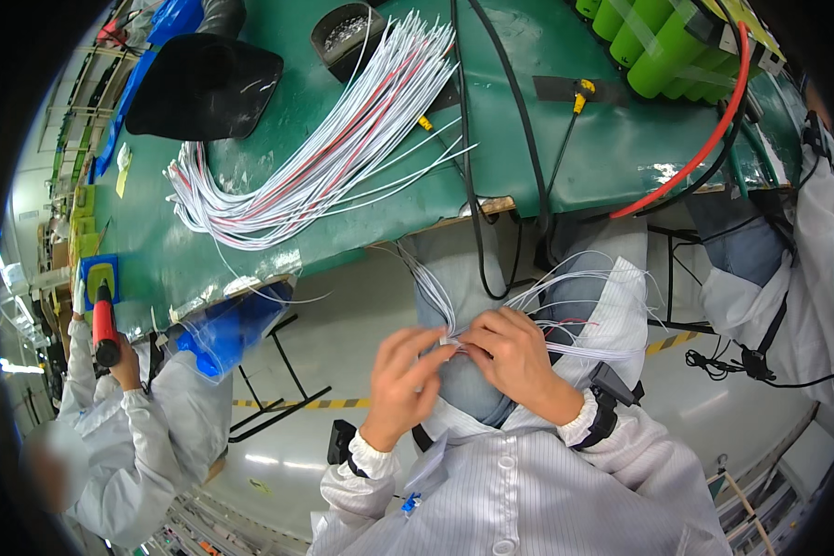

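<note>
- The left hand (400, 375) and the right hand (519, 357) meet over the person's lap, below the edge of the green table (565, 157).
- Between them sits a small white connector (453, 342) with thin white wires (584, 350) fanning out of it, up and to the right across the knees.
- Left fingers are curled together, tips pinched on the connector from the left; right fingers are closed on the wires just beside it, thumb tucked under.
- One red wire (565, 323) shows among the white ones by the right hand.
- Judging from this, work on this connector is under way: several wires already run from it, though how many slots are filled is too small to tell.
- A large wire bundle (324, 157), white with a few red, lies untouched on the table, well apart from the hands, so much seems left.
- Green cells (663, 42) and a red cable (704, 148) lie at the table's far right.
- A co-worker at left holds a red tool (105, 326); another white sleeve (811, 269) is at right.
</note>
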`<action>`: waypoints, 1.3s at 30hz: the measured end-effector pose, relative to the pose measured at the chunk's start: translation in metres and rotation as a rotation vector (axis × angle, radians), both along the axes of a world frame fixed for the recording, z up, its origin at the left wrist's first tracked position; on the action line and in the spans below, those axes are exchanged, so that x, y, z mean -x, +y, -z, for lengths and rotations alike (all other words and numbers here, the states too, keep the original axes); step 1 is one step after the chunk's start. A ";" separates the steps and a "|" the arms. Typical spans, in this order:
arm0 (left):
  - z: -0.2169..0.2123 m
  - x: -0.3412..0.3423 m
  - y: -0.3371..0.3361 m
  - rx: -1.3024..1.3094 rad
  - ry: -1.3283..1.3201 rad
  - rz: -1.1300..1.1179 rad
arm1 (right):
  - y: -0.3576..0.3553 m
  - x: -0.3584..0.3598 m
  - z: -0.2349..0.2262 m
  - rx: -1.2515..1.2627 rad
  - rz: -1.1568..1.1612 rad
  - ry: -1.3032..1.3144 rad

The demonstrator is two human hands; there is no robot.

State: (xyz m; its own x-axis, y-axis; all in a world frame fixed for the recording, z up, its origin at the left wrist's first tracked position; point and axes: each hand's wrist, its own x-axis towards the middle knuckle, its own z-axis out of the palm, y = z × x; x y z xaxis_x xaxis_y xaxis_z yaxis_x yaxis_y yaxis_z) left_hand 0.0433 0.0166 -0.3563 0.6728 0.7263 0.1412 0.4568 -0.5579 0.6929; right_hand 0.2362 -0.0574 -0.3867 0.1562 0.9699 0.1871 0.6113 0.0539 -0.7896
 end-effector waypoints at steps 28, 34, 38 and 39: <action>0.001 -0.011 0.011 0.000 0.180 0.039 | 0.008 -0.004 -0.012 0.119 -0.048 -0.044; 0.003 -0.008 0.012 0.017 0.132 0.057 | 0.015 -0.012 -0.017 0.175 -0.113 -0.072; 0.005 -0.008 0.012 -0.012 0.107 0.047 | 0.018 -0.011 -0.017 0.158 -0.133 -0.087; 0.006 -0.008 0.011 -0.010 0.107 0.046 | 0.018 -0.010 -0.017 0.163 -0.135 -0.093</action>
State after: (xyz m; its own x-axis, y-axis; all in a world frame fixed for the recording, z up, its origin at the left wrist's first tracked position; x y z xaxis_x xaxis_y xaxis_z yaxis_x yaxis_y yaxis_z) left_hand 0.0517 0.0279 -0.3619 0.7168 0.6934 0.0737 0.5021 -0.5866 0.6355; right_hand 0.2465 -0.0391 -0.3702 0.0123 0.9993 0.0340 0.6777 0.0167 -0.7351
